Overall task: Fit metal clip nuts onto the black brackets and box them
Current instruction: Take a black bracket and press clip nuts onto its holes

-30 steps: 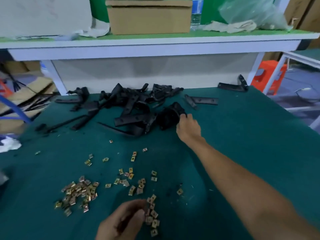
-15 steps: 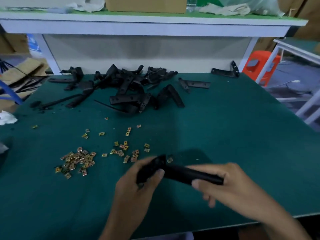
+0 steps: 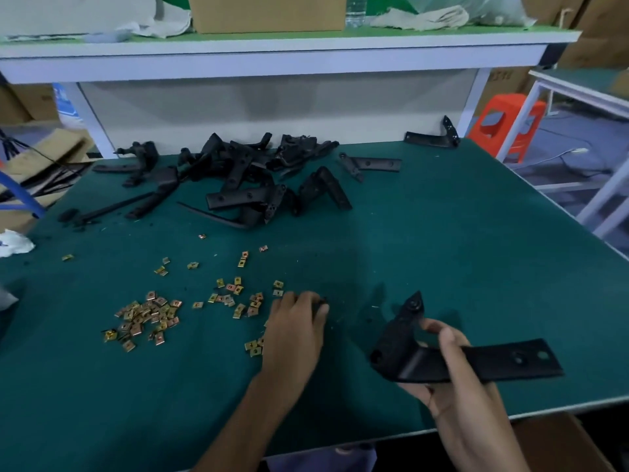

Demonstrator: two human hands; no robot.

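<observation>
Well beyond both hands, the green table [image 3: 442, 250] bears a heap of black brackets [image 3: 245, 185]. The right hand [image 3: 452, 379] grips one L-shaped bracket [image 3: 510, 361] at its bend. Beside it, the left hand [image 3: 296, 328] curls down among scattered clip nuts [image 3: 146, 315]; whether it pinches one cannot be told.
</observation>
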